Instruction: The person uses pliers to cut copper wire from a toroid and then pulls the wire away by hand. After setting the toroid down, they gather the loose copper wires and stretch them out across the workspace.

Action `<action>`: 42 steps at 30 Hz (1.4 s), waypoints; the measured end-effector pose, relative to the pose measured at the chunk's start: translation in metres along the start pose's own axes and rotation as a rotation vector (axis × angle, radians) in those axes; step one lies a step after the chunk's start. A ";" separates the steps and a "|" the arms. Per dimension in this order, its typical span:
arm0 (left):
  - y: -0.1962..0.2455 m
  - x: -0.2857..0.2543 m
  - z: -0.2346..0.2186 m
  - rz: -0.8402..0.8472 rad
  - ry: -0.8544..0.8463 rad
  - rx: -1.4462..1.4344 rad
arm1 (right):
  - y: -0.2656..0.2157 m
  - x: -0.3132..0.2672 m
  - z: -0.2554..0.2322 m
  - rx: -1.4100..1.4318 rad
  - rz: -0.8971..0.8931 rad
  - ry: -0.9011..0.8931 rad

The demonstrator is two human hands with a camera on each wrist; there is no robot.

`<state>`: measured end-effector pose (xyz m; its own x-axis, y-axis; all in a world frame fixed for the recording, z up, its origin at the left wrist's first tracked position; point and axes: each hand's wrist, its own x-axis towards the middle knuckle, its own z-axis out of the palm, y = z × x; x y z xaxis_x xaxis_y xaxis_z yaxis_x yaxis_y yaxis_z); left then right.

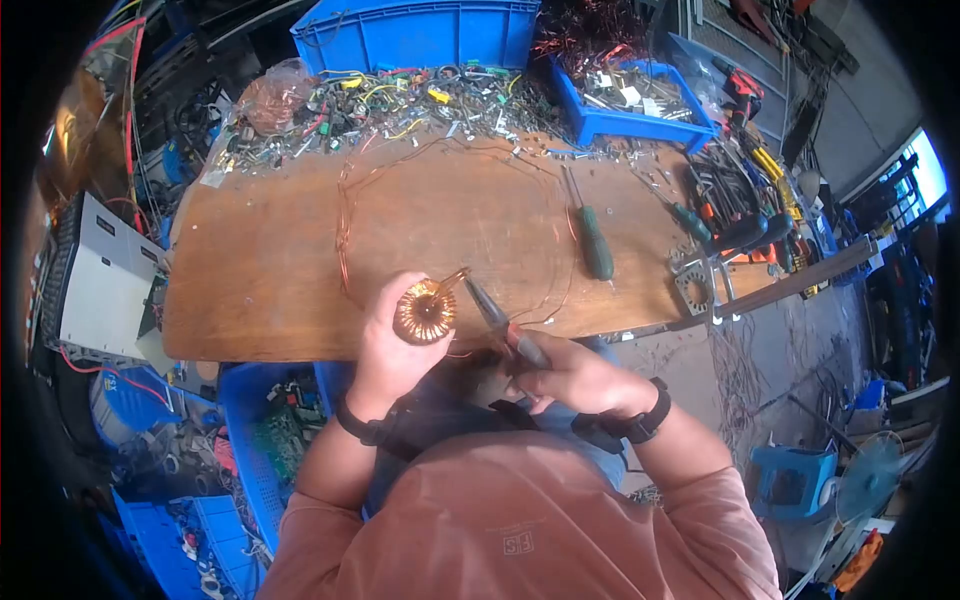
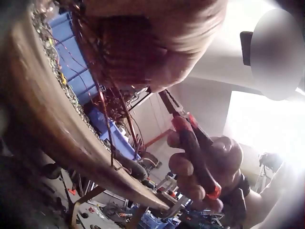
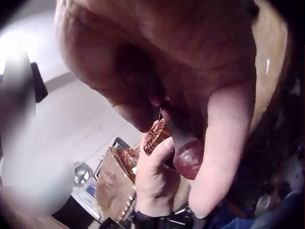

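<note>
My left hand (image 1: 385, 340) grips a round coil wound with copper wire (image 1: 425, 312) just over the near edge of the wooden bench (image 1: 270, 260). In the right wrist view the coil (image 3: 155, 137) shows between the left hand's fingers (image 3: 155, 176). My right hand (image 1: 575, 375) holds red-handled pliers (image 1: 500, 320) by the handles, their tip pointing at the coil's upper right side. The left wrist view shows the pliers (image 2: 193, 148) in the right hand's curled fingers (image 2: 183, 164). A loose copper wire (image 1: 345, 225) runs from the coil across the bench.
A green-handled screwdriver (image 1: 595, 240) lies on the bench to the right. Scrap wires and metal parts (image 1: 400, 105) pile along the far edge, with blue crates (image 1: 420, 35) behind. More tools (image 1: 735, 195) lie at the right end. A blue bin (image 1: 270, 430) stands below left.
</note>
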<state>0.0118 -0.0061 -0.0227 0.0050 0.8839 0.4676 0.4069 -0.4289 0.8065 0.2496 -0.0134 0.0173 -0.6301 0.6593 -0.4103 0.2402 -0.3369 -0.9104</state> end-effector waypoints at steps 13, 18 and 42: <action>-0.007 -0.004 0.002 0.106 -0.024 0.072 | -0.004 -0.002 0.018 -0.762 -0.124 0.297; 0.000 0.001 -0.004 0.190 -0.083 0.128 | -0.005 -0.014 0.035 -0.570 -0.162 0.284; 0.016 0.007 -0.002 0.047 0.008 -0.056 | -0.023 -0.018 0.003 0.445 -0.015 -0.210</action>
<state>0.0165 -0.0070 -0.0062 0.0157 0.8612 0.5081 0.3548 -0.4798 0.8024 0.2532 -0.0198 0.0462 -0.7771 0.5322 -0.3360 -0.0803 -0.6133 -0.7858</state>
